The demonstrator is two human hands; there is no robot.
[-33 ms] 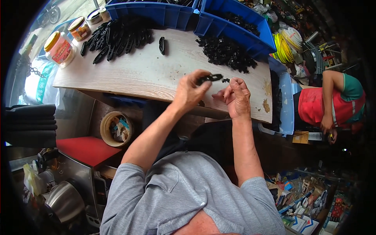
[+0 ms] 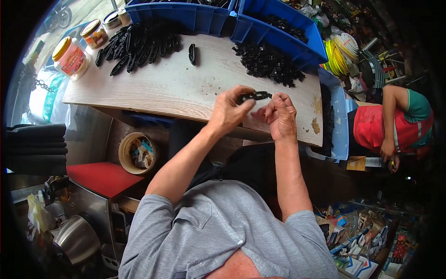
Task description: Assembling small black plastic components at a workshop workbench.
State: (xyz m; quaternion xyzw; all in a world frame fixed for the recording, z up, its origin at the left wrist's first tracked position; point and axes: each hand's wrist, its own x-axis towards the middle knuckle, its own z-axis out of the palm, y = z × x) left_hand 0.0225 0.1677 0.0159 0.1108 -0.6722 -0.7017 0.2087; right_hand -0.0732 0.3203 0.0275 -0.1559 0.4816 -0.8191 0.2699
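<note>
Left hand curled closed around a long black part, over the table; right hand pinching a small black piece at the part's right end, otherwise loosely bent. Beyond: one loose black strip, long-part pile left, small-part pile right, blue bins at the back.

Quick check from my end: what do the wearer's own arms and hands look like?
The left hand and right hand are ungloved, with no watch visible on either wrist. Both forearms are uncovered below short grey sleeves that match the finely lined grey shirt. No cables show along the arms.
</note>
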